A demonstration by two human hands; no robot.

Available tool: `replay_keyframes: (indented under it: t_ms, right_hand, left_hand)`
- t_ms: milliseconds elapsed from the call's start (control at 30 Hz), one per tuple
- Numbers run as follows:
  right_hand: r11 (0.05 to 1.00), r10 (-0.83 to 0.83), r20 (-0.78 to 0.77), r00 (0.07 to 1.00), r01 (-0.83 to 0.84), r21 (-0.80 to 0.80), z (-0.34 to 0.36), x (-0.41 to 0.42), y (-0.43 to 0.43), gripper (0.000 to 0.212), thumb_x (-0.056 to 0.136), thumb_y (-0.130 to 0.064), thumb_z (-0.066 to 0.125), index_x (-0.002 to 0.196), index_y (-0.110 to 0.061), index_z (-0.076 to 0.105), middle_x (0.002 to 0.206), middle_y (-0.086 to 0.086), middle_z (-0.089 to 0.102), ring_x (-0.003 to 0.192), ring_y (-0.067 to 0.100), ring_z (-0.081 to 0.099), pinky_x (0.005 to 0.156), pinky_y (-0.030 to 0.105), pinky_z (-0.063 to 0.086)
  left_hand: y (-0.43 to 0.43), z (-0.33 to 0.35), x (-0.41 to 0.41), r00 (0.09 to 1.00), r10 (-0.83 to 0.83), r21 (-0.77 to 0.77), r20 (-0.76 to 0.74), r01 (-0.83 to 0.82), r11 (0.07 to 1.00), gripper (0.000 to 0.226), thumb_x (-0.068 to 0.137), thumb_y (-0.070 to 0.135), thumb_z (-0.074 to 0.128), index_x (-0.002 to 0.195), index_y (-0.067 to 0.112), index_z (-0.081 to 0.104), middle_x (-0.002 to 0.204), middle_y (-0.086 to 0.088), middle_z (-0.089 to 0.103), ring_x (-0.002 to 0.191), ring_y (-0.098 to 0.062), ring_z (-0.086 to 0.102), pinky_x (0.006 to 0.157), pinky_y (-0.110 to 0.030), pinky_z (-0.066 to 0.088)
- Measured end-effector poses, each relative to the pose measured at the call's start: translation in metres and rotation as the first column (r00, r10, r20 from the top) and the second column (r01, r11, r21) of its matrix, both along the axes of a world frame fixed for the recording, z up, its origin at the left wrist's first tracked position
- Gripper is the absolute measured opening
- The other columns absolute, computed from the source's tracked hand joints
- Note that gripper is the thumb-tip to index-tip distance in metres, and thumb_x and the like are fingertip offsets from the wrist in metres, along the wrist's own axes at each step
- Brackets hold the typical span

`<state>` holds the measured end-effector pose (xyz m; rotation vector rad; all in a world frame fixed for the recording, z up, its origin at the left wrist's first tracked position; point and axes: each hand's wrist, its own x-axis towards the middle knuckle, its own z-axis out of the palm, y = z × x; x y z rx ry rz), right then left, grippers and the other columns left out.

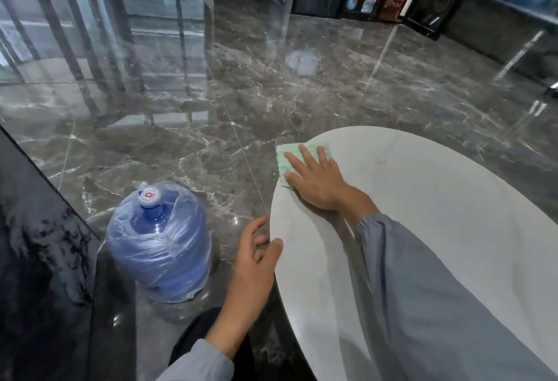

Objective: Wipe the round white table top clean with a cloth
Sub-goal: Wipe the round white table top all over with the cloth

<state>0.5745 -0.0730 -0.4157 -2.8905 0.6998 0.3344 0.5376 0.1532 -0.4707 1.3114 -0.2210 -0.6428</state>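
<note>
My right hand (317, 181) presses flat, fingers spread, on the green cloth (283, 157) at the far-left rim of the table top (437, 214), bare surface stretching right and near, my left hand (250, 263) gripping the near-left rim.

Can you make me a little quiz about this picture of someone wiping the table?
1. True or false: the right hand presses the green cloth flat on the table top.
2. Where does the blue water bottle stand? A on the table top; B on the floor; C on a chair.
3. Fill in: the left hand holds the table top by its ____.
Key: 1 true; 2 B; 3 edge.
</note>
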Motion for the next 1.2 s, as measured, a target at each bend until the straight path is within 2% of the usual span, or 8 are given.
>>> replay_keyframes:
  t_ms: [233, 400, 533, 633, 733, 1033, 1133, 1200]
  right_hand:
    - [0.979, 0.205, 0.042, 0.978, -0.205, -0.012, 0.003, -0.103, 0.084, 0.06, 0.105, -0.059, 0.015, 0.157, -0.05, -0.014, 0.166, -0.013, -0.028, 0.148, 0.019, -0.039, 0.124, 0.042, -0.017]
    - [0.966, 0.256, 0.067, 0.964, -0.253, -0.045, 0.003, -0.082, 0.065, 0.063, 0.107, -0.053, 0.02, 0.163, -0.037, -0.005, 0.17, -0.003, -0.017, 0.153, 0.012, -0.027, 0.126, 0.039, -0.012]
    - [0.992, 0.126, 0.101, 0.987, -0.125, -0.015, -0.002, -0.026, 0.006, 0.061, 0.107, -0.053, 0.025, 0.163, -0.037, 0.006, 0.172, -0.001, -0.005, 0.157, 0.017, -0.011, 0.126, 0.041, -0.004]
    - [0.999, -0.038, 0.082, 0.996, 0.04, -0.027, 0.0, 0.013, -0.033, 0.063, 0.106, -0.055, 0.024, 0.163, -0.035, 0.008, 0.172, 0.004, -0.003, 0.158, 0.025, -0.007, 0.126, 0.049, -0.002]
    - [0.997, -0.063, 0.022, 0.998, 0.064, -0.038, 0.002, 0.027, -0.033, 0.063, 0.105, -0.055, 0.02, 0.163, -0.036, 0.006, 0.172, 0.005, -0.007, 0.157, 0.028, -0.009, 0.124, 0.055, -0.003]
    - [0.983, 0.185, 0.061, 0.981, -0.185, -0.008, -0.003, -0.062, 0.06, 0.061, 0.106, -0.056, 0.017, 0.161, -0.043, -0.005, 0.17, -0.003, -0.017, 0.155, 0.02, -0.021, 0.125, 0.05, -0.008]
    - [0.974, 0.228, 0.086, 0.97, -0.228, -0.009, -0.005, -0.105, 0.095, 0.06, 0.105, -0.057, 0.016, 0.16, -0.046, -0.007, 0.17, -0.006, -0.02, 0.154, 0.017, -0.025, 0.125, 0.048, -0.01]
    - [0.972, 0.233, 0.092, 0.968, -0.235, 0.009, -0.003, -0.133, 0.115, 0.06, 0.106, -0.057, 0.017, 0.159, -0.048, -0.008, 0.169, -0.007, -0.021, 0.153, 0.015, -0.028, 0.125, 0.046, -0.012]
  left_hand:
    - [0.007, -0.003, 0.0, 0.998, 0.045, -0.053, -0.045, -0.047, 0.997, 0.022, 0.107, 0.022, 0.049, 0.117, 0.023, 0.069, 0.106, -0.004, 0.077, 0.094, -0.021, 0.074, 0.072, -0.025, 0.056]
    - [0.007, -0.004, -0.001, 0.999, -0.047, -0.017, 0.016, 0.047, 0.999, 0.032, 0.108, 0.02, 0.047, 0.101, 0.026, 0.078, 0.104, -0.004, 0.078, 0.099, -0.02, 0.073, 0.086, -0.036, 0.055]
    - [0.009, -0.008, 0.001, 0.996, -0.091, 0.038, 0.016, 0.09, 0.995, 0.029, 0.108, 0.027, 0.048, 0.104, 0.025, 0.076, 0.106, -0.002, 0.077, 0.104, -0.021, 0.072, 0.094, -0.042, 0.054]
    - [0.01, -0.001, 0.004, 0.993, -0.115, 0.06, 0.034, 0.112, 0.992, 0.029, 0.108, 0.026, 0.047, 0.106, 0.023, 0.076, 0.105, 0.003, 0.077, 0.1, -0.015, 0.072, 0.085, -0.03, 0.054]
    - [0.012, 0.005, 0.006, 0.992, -0.12, 0.096, 0.038, 0.116, 0.989, 0.028, 0.108, 0.02, 0.047, 0.103, 0.018, 0.074, 0.099, 0.006, 0.078, 0.089, -0.008, 0.071, 0.074, -0.019, 0.055]
    - [0.015, 0.016, 0.002, 0.989, -0.13, 0.164, 0.073, 0.117, 0.979, 0.029, 0.109, 0.017, 0.044, 0.102, 0.009, 0.07, 0.088, 0.007, 0.076, 0.08, -0.005, 0.069, 0.07, -0.02, 0.056]
    - [0.017, 0.017, -0.006, 0.996, -0.084, 0.156, 0.035, 0.078, 0.985, 0.029, 0.108, 0.023, 0.043, 0.106, 0.008, 0.068, 0.097, -0.002, 0.076, 0.09, -0.018, 0.071, 0.078, -0.034, 0.058]
    - [0.019, 0.021, -0.012, 0.999, -0.048, 0.146, -0.014, 0.05, 0.988, 0.028, 0.108, 0.022, 0.045, 0.11, 0.013, 0.071, 0.103, -0.007, 0.078, 0.09, -0.019, 0.074, 0.076, -0.035, 0.06]
